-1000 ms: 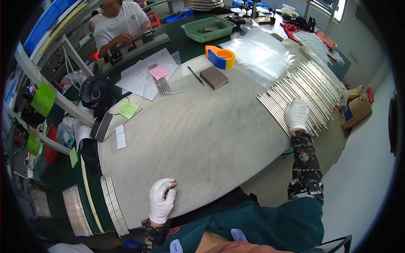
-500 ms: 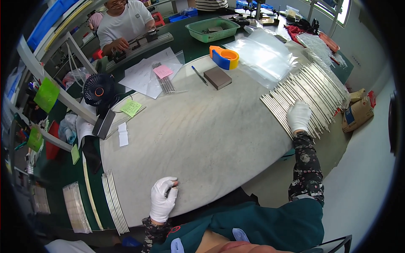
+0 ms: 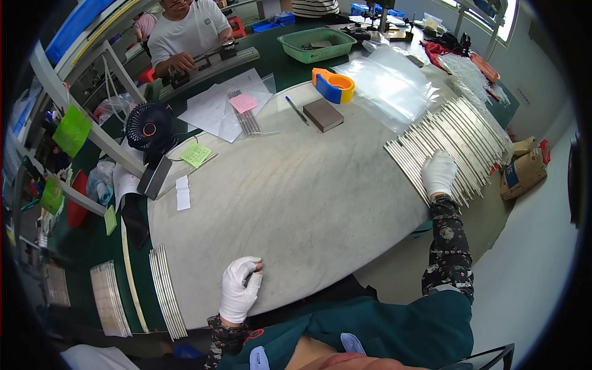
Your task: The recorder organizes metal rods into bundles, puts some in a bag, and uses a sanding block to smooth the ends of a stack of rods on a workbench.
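Note:
Both my hands wear white gloves. My right hand (image 3: pixel 439 172) lies flat on a row of several long silver metal strips (image 3: pixel 453 139) spread along the right side of the pale work surface (image 3: pixel 296 191). My left hand (image 3: pixel 240 288) rests near the front edge of that surface with its fingers curled in, and nothing shows in it. A smaller bundle of the same strips (image 3: pixel 165 290) lies just left of my left hand, along the surface's edge.
A brown block (image 3: pixel 324 115), a pen (image 3: pixel 296 110), an orange-and-blue tape dispenser (image 3: pixel 333 85) and clear plastic bags (image 3: pixel 394 86) sit at the back. A black fan (image 3: pixel 150 128) and sticky notes (image 3: pixel 196 154) stand at the left. Another person (image 3: pixel 182 34) works at the far bench beside a green basket (image 3: pixel 316 44).
My right hand has slid slightly along the metal strips. My left hand has stayed curled at the front edge. The view has shifted a little.

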Tool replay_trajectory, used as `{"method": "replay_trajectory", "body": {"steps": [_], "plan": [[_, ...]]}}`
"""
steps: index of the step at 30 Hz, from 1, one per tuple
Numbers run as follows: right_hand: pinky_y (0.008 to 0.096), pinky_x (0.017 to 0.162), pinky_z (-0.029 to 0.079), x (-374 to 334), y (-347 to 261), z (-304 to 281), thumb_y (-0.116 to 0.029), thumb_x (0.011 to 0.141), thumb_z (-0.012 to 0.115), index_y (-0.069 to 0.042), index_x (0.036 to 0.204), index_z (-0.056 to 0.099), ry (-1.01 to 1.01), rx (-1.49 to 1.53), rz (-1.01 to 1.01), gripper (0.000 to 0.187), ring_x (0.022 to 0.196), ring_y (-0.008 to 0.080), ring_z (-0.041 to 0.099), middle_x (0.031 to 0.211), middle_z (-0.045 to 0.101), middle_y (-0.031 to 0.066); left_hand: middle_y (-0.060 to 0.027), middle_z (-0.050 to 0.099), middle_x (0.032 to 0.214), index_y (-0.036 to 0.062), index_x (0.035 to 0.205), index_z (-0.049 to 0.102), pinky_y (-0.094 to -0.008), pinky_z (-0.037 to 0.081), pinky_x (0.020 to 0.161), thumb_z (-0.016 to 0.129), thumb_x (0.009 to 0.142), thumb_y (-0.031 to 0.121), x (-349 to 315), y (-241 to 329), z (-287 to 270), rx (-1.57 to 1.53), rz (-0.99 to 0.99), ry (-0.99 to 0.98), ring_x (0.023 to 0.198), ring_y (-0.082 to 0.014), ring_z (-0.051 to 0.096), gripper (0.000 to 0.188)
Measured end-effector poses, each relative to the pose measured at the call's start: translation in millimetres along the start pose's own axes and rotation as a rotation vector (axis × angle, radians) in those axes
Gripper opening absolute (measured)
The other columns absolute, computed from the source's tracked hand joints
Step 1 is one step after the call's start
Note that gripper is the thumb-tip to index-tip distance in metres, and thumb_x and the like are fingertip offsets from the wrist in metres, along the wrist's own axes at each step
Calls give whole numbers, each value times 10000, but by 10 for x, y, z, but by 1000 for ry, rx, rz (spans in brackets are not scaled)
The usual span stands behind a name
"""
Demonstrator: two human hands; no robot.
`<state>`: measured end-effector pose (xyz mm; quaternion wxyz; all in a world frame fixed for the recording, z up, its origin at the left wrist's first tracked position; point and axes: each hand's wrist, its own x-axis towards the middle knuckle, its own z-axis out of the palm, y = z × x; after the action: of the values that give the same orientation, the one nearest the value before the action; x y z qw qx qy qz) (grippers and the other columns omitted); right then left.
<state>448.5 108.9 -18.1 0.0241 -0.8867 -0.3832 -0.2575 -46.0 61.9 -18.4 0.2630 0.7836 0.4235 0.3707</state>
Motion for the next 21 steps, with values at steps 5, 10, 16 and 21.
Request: {"method": "replay_trajectory", "body": {"steps": [5,10,16,21], "plan": [[384,675,503,4,-7,-2,-263,817,598,-28,876,618,-13,-15,8,243,822,275,605,863,602,125,-121,641,968,22,896,616,-363,480,795,632,733,-11,-7,-5,4,2,-1,1,886,-290,612,166],[401,687,495,3,-3,-13,-260,813,594,-25,877,617,-30,13,12,244,824,284,602,868,602,130,-126,643,961,18,888,625,-360,481,797,632,734,-9,9,4,6,10,1,0,887,-290,613,156],[401,698,495,7,0,31,-256,817,585,-21,879,618,-9,-3,-4,245,832,282,600,878,605,134,-127,643,955,17,884,627,-360,482,794,630,738,-5,9,12,4,-9,-6,12,880,-290,613,148],[399,705,497,10,1,28,-253,823,579,-17,886,618,-29,10,7,248,838,282,599,888,603,136,-127,643,953,17,881,627,-361,482,791,631,739,1,16,9,12,-9,-2,10,877,-293,613,144]]}}
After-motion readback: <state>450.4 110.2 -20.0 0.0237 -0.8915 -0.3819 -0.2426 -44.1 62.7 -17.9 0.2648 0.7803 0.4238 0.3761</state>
